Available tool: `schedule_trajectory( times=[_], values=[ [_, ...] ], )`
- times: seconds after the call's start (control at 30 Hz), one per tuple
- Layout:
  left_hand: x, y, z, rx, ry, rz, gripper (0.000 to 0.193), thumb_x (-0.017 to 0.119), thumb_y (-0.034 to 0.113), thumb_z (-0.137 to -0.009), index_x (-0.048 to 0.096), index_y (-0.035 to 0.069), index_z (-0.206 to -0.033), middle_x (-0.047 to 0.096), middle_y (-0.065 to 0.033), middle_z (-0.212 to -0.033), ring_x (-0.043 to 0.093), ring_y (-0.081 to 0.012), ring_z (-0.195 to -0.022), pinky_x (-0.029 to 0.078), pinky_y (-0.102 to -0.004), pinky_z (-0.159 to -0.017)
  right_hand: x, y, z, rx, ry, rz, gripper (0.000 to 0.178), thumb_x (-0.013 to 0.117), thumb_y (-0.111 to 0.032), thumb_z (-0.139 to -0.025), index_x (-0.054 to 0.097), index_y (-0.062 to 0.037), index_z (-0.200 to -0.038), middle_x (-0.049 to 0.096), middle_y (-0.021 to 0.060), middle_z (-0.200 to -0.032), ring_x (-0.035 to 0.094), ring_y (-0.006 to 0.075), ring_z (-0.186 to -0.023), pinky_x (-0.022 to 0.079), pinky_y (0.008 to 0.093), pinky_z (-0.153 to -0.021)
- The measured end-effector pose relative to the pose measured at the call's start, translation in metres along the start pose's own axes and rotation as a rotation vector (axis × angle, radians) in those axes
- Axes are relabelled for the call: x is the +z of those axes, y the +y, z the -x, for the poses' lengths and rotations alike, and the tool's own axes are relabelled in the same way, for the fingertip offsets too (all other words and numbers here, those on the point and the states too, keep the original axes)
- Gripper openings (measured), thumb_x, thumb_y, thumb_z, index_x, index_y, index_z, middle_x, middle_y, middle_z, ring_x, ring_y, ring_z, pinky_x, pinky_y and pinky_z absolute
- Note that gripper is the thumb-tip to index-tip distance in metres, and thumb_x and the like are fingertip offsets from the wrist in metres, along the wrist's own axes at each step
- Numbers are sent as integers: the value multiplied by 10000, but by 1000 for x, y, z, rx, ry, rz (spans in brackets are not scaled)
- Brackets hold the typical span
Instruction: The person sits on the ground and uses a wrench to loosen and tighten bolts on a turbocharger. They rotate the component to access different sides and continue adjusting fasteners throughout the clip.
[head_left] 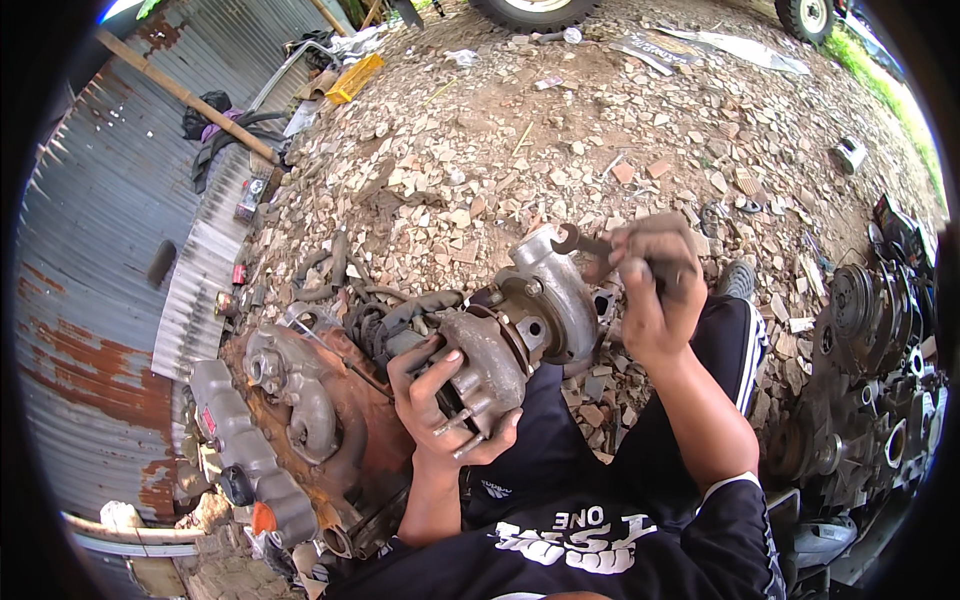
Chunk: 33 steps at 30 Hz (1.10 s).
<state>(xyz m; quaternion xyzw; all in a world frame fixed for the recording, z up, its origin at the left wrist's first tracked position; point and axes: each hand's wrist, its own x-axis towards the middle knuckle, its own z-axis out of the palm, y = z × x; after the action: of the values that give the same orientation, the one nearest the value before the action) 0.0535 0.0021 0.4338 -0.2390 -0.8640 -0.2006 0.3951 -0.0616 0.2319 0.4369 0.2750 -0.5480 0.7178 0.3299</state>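
Note:
Above my lap is a turbocharger [488, 355], its dark, rough housing towards me and its silvery housing farther off. My left hand [428, 405] supports the dark end from below, fingers curled around it beside several protruding studs. Closed around a dark open-end wrench [580, 242], my right hand [662, 280] is raised to the right of the silvery housing. The wrench's jaw lies by the round outlet at the top of that housing; whether they touch I cannot tell. My fist hides the rest of the wrench.
Engine parts, including a grey valve cover [255, 450] and a metal manifold [305, 400], lie at left near dark hoses [400, 315]. A large engine assembly [870, 400] stands at right. Broken tile covers the ground [450, 180]; a corrugated metal wall [110, 270] rises at left.

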Motion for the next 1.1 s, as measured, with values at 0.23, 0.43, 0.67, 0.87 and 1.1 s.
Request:
schedule_trajectory(
  times=[0.23, 0.43, 0.67, 0.87, 1.1],
  values=[
    [-4, -4, 10, -109, 62, 39, 717, 784, 476, -734, 596, 24, -1258, 550, -109, -1228, 562, -404, -1068, 502, -523, -894, 4, -5, 48, -342, -360, 140, 254, 883, -156, -785, 792, -70, -1006, 720, 45, -1010, 722, 207, -961, 615, 472, -952],
    [-3, -8, 16, -125, 99, 64, 711, 802, 438, -717, 596, 29, -1260, 543, -107, -1243, 555, -405, -1073, 502, -518, -895, 0, 3, 59, -392, -517, 250, 252, 857, -111, -798, 805, -105, -1045, 700, 41, -1141, 741, 190, -1030, 548, 498, -1058],
    [1, -11, 20, -180, 137, 136, 744, 803, 450, -726, 568, 4, -1273, 539, -120, -1242, 561, -401, -1079, 514, -510, -894, 10, 3, 58, -507, -534, 364, 215, 783, -143, -805, 814, -116, -1016, 700, 46, -1130, 728, 175, -1000, 572, 492, -1039],
    [-2, -11, 17, -115, 83, 69, 755, 800, 463, -738, 565, 12, -1295, 537, -105, -1244, 565, -406, -1078, 518, -514, -895, 15, 7, 60, -470, -439, 425, 244, 820, -143, -772, 817, -132, -1015, 677, 34, -1106, 690, 198, -924, 554, 508, -1027],
    [-1, -9, 19, -68, 74, 48, 739, 793, 463, -746, 572, 14, -1290, 531, -97, -1259, 562, -415, -1082, 520, -524, -894, 17, -6, 45, -311, -332, 400, 285, 832, -109, -806, 781, -70, -1084, 703, 36, -965, 676, 208, -840, 539, 500, -950]
  ],
)
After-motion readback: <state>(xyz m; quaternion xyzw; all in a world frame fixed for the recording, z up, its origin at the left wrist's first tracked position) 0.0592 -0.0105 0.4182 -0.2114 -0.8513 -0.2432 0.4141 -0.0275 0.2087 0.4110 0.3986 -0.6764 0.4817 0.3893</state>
